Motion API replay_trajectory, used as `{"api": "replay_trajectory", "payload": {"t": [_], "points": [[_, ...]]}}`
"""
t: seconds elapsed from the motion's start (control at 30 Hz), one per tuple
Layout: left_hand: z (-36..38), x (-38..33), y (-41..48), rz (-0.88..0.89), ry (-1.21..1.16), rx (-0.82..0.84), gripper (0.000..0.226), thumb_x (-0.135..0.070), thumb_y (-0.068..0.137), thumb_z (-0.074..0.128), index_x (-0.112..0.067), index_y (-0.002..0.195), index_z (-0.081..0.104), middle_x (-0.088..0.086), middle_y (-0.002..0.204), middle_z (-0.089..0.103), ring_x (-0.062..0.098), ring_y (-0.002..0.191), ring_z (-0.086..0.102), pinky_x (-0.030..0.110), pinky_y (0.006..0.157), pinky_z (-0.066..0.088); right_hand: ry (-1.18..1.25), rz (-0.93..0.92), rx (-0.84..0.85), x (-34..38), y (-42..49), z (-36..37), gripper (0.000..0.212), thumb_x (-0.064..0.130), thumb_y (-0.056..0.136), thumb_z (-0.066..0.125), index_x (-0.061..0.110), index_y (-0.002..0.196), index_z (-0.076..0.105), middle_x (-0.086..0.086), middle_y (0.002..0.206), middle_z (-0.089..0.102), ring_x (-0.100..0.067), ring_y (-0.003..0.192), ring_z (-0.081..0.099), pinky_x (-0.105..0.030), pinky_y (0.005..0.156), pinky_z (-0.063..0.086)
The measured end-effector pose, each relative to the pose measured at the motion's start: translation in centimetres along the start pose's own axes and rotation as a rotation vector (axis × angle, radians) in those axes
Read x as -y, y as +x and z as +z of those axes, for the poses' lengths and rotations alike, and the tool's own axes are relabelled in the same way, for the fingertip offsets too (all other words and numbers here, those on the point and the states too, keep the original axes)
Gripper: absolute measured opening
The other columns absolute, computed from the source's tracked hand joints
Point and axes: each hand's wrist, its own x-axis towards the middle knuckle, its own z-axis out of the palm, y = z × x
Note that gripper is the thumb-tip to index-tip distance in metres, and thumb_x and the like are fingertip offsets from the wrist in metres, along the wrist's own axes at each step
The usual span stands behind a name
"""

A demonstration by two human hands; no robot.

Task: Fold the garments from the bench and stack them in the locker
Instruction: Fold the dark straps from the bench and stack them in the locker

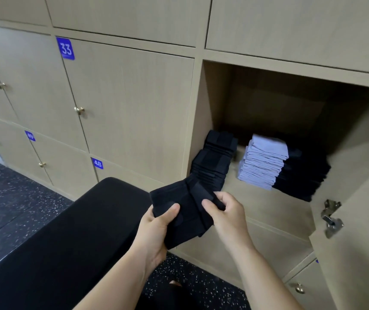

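I hold a small folded black garment (184, 206) in both hands, just in front of the open locker (203, 121). My left hand (156, 229) grips its lower left part, thumb on top. My right hand (228, 213) pinches its right edge. Inside the locker stand two black stacks (212, 162) at the left, a light grey stack (264, 161) in the middle and a dark stack (304, 173) to its right. The black bench (67, 238) lies below my left arm, with no garments showing on it.
The locker's door (357, 231) stands open at the right, with metal hinges on its inner side. Shut locker doors with brass knobs and blue number plates 33 and 48 fill the wall to the left. The floor is dark and speckled.
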Motion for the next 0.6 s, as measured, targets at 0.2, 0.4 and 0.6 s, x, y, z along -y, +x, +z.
{"api": "replay_trajectory", "payload": {"t": [0.2, 0.4, 0.6], "points": [[1.7, -0.5, -1.1, -0.006, -0.011, 0.024, 0.027, -0.009, 0.094, 0.059, -0.011, 0.121, 0.062, 0.012, 0.109, 0.073, 0.032, 0.101, 0.070, 0.049, 0.084, 0.057, -0.128, -0.110, -0.147, 0.9, -0.4, -0.6, 0.012, 0.021, 0.089, 0.062, 0.017, 0.081, 0.054, 0.011, 0.071, 0.054, -0.010, 0.067, 0.049, -0.026, 0.065, 0.039], [3.0, -0.8, -0.7, 0.013, -0.027, 0.000, 0.022, -0.007, 0.094, 0.060, -0.008, 0.115, 0.064, 0.013, 0.101, 0.075, 0.028, 0.086, 0.074, 0.043, 0.070, 0.061, -0.030, -0.037, -0.208, 0.4, 1.3, -0.7, 0.017, 0.029, 0.093, 0.056, 0.019, 0.092, 0.043, 0.007, 0.086, 0.045, -0.015, 0.083, 0.040, -0.031, 0.077, 0.036], [2.3, -0.8, 1.2, 0.035, -0.042, -0.037, 0.017, -0.006, 0.094, 0.059, -0.010, 0.109, 0.064, 0.012, 0.090, 0.076, 0.028, 0.069, 0.074, 0.047, 0.073, 0.054, 0.077, 0.000, -0.258, 1.0, 4.8, -2.8, 0.023, 0.017, 0.090, 0.063, 0.010, 0.072, 0.050, 0.004, 0.064, 0.047, -0.011, 0.057, 0.041, -0.011, 0.048, 0.034]]}}
